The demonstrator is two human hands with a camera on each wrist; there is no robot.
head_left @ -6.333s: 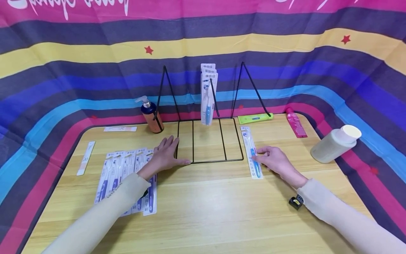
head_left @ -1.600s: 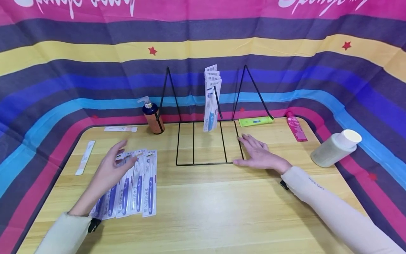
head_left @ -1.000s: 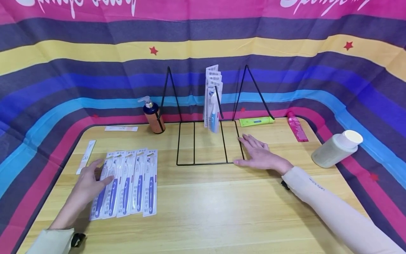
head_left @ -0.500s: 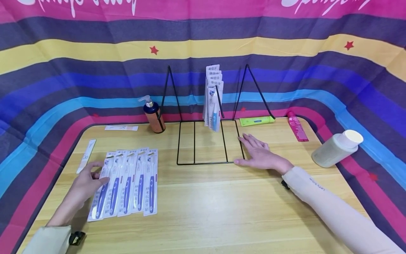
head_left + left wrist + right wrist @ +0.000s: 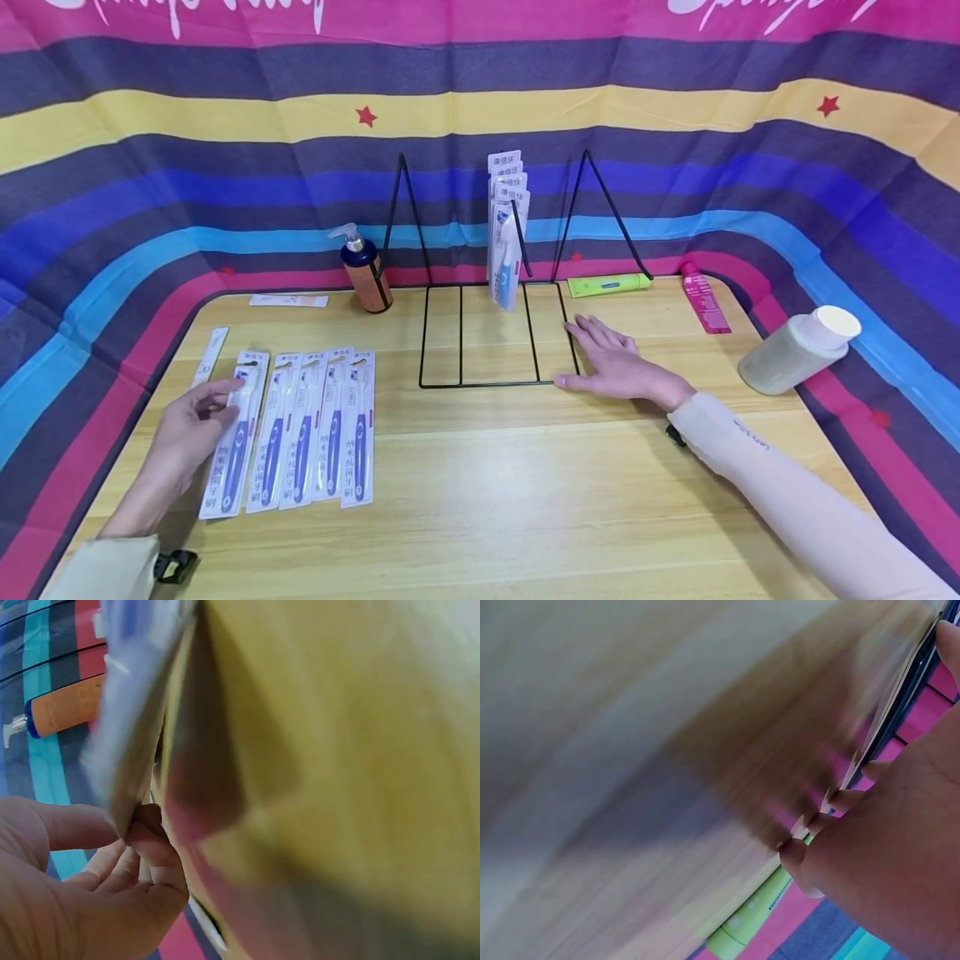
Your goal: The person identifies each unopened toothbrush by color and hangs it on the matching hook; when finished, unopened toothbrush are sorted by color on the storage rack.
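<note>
- Head view: the left hand (image 5: pixel 183 429) pinches the upper end of the leftmost toothbrush pack (image 5: pixel 232 437), thumb and forefinger clamped on its edge, near the surface's left border.
- That pack sits slightly apart from the four other packs (image 5: pixel 322 429) lying side by side to its right; a thin white strip (image 5: pixel 210 356) lies just beyond it toward the left edge.
- The right hand (image 5: pixel 615 367) rests flat on the surface (image 5: pixel 525 483), fingers straight and together, touching the right front corner of the black wire rack (image 5: pixel 498 333).
- More packs hang upright in the rack's middle (image 5: pixel 507 225); a pump bottle (image 5: pixel 365 271) stands just left of it.
- Broad bare wood lies between the hands and toward the near edge.
- Along the far right edge lie a green tube (image 5: pixel 606 284), a pink tube (image 5: pixel 701 298) and a tipped white bottle (image 5: pixel 797 350).
- Left wrist view: shows from below the fingers (image 5: pixel 146 844) closing on the pack's edge, raised off the wood.
- Right wrist view: blurred; it shows the fingertips (image 5: pixel 832 806) on the wood, with the green tube beyond them.
</note>
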